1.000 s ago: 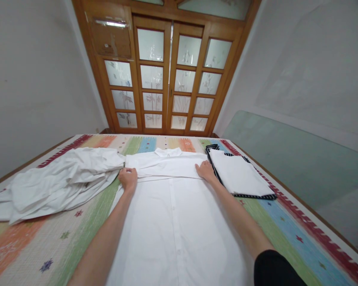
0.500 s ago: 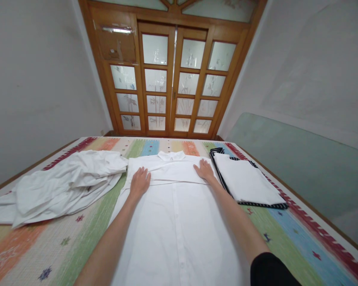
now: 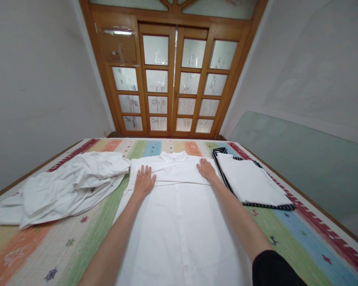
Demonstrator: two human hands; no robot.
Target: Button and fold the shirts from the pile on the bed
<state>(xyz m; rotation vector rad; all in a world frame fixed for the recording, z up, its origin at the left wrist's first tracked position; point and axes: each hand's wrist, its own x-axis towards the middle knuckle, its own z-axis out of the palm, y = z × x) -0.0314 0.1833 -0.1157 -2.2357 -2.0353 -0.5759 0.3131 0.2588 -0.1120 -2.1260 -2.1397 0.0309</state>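
Observation:
A white button-front shirt (image 3: 167, 222) lies spread on the bed with its collar at the far end and its front facing up. Across its upper part runs a folded band of white cloth, its lower edge making a line from side to side. My left hand (image 3: 144, 181) rests flat on the left of this band, fingers spread. On the right part of the band lies my right hand (image 3: 206, 169), palm down with fingers stretched out. Neither hand grips the cloth. The shirt's lower end runs out of view at the bottom.
A crumpled white garment (image 3: 68, 186) lies left of the shirt. To the right is a stack of folded clothes (image 3: 253, 180), white over black-and-white striped. A patterned striped bedspread (image 3: 86, 234) covers the bed. Wooden glass-paned doors (image 3: 173, 79) stand beyond, and a pale green headboard (image 3: 301, 159) at right.
My left hand has shifted slightly and its fingers are spread wider on the cloth. My right hand stays almost in place on the shirt. The whole view has moved a little.

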